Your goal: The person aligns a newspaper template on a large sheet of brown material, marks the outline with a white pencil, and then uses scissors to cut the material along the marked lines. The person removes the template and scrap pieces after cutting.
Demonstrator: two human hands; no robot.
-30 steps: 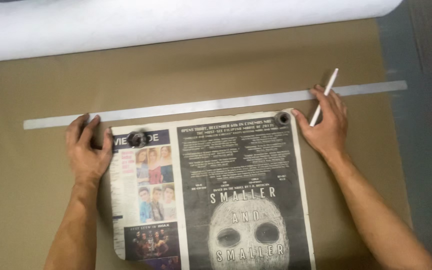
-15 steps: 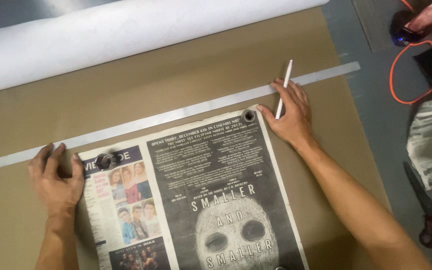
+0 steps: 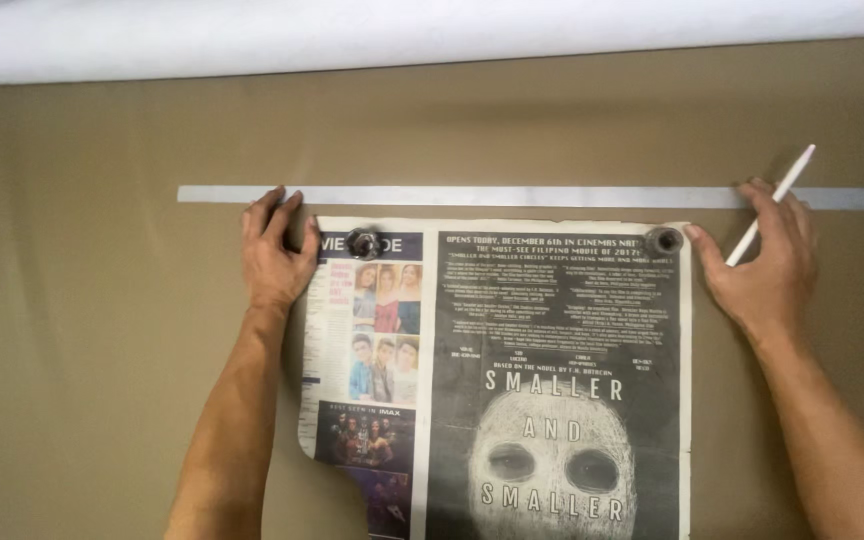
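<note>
I am looking straight down at a wide sheet of tan material (image 3: pixel 102 400) that covers everything under me; it lies flat and smooth, with no table edge in view. Along the top runs a thick white roll (image 3: pixel 432 35), lying crosswise from one side of the view to the other.

Below the roll, well apart from it, a long thin metal ruler (image 3: pixel 512 196) lies flat across the tan sheet, level with the roll and running off the right edge. Just under the ruler is a sheet of newspaper (image 3: pixel 552 330), its top edge set along the ruler's lower edge (its bottom left corner curls up a little). The page is mostly dark print with a pale mask face low down and a column of small colour photographs on the left. Two small round metal weights sit on its top corners: one (image 3: pixel 364 242) near the left, one (image 3: pixel 664 240) at the right.

My left hand (image 3: pixel 274 258) lies palm down and spread, holding nothing, fingertips on the ruler and thumb at the newspaper's left edge. My right hand (image 3: pixel 767 262) is also flat and partly open, pressing beside the paper's right corner, fingertips reaching the ruler. A slim white pencil (image 3: pixel 774 203) is tucked between its fingers, slanting up and to the right across the ruler.
</note>
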